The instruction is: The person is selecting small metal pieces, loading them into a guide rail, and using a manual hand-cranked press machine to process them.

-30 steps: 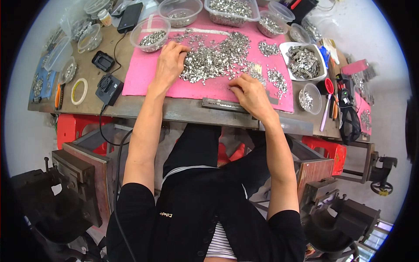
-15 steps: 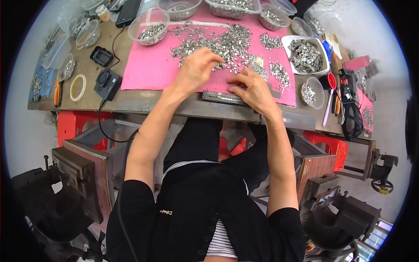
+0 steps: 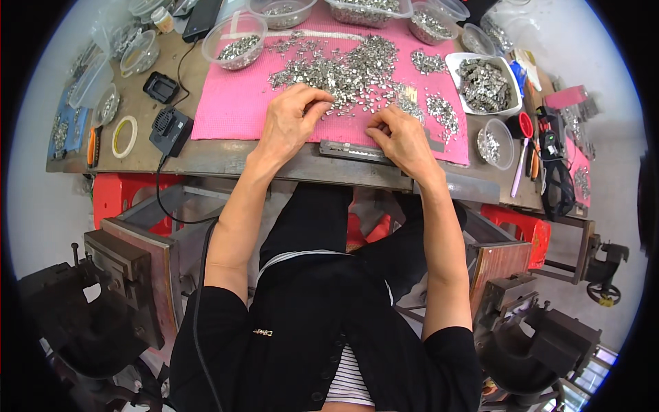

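Note:
A loose pile of small shiny metal pieces [image 3: 364, 65] lies spread over a pink mat [image 3: 230, 113]. At the pile's near left edge is my left hand [image 3: 292, 122], fingers curled, with thumb and forefinger close together; any piece between them is too small to make out. My right hand [image 3: 406, 143] is closed in a pinch just above a narrow dark metal bar-shaped fixture [image 3: 343, 152] at the table's front edge. A row of small bright pieces shows along that fixture, and the right hand hides its right end. What the right fingertips hold is hidden.
A white square bowl [image 3: 449, 65] of metal parts and a round clear tub [image 3: 506, 159] stand on the right. Another clear tub [image 3: 254, 58] is at the back left. A black corded device [image 3: 170, 132] and a tape roll [image 3: 123, 137] lie left of the mat.
My left hand has drawn back leftward and slightly nearer along the pile's edge. My right hand has shifted slightly right, its fingertips drawn closer together above the fixture.

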Available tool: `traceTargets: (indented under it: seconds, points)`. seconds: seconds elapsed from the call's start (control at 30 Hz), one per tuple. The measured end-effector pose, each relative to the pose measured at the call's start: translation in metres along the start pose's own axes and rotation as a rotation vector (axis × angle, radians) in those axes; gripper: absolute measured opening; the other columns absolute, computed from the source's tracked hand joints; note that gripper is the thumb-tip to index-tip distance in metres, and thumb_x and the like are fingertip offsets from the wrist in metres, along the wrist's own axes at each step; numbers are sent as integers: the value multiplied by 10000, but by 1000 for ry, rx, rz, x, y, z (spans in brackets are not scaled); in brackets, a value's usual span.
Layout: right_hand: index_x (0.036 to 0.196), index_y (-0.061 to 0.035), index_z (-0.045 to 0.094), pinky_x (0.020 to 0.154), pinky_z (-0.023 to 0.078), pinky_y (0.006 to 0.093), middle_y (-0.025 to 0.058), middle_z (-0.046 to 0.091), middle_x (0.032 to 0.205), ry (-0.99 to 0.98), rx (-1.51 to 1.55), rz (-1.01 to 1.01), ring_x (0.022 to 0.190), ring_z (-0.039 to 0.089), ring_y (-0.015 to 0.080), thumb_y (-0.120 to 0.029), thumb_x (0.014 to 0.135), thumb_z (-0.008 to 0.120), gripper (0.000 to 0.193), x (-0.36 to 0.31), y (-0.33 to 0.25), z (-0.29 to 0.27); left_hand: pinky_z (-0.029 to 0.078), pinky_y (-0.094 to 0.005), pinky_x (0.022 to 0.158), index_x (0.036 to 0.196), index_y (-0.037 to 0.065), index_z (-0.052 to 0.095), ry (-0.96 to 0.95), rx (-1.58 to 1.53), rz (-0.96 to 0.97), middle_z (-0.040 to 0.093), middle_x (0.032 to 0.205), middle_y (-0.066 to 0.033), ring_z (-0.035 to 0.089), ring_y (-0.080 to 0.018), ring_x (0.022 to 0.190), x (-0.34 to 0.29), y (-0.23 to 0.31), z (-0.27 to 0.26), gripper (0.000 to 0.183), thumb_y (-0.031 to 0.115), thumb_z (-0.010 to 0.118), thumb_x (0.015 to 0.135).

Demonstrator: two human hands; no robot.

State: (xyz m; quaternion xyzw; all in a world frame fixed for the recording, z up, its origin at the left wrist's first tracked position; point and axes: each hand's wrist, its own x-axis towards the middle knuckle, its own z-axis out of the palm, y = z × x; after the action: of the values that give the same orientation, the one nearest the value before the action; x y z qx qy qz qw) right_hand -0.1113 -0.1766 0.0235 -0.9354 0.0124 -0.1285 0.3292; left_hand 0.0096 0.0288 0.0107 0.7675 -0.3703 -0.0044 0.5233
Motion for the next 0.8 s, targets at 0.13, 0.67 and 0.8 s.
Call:
traceTargets:
  seconds: [0.13, 0.67, 0.8]
  points:
    - [895, 3, 666, 731, 520, 449, 157, 648, 870, -41, -5, 7, 810, 656, 349, -82, 867, 716, 102, -2, -3, -4, 427, -391, 833, 949, 108, 758, 9, 360, 139, 625, 828, -51, 597, -234, 846, -7, -1, -4, 100, 164, 742, 868]
    - [952, 8, 650, 733, 494, 368, 126, 621, 890, 161, 3, -172, 839, 625, 298, 27, 870, 690, 93, -30, -32, 14, 371, -411, 919, 927, 94, 687, -1, 463, 304, 634, 909, -48, 596, -242, 936, -2, -15, 10, 60, 129, 711, 884]
    - [949, 2, 630, 793, 485, 393, 130, 613, 914, 178, 77, -164, 860, 605, 310, 42, 852, 699, 126, -35, -35, 18, 384, -414, 913, 938, 80, 666, -5, 401, 291, 656, 937, -63, 604, -262, 946, -3, -11, 6, 51, 106, 686, 899]
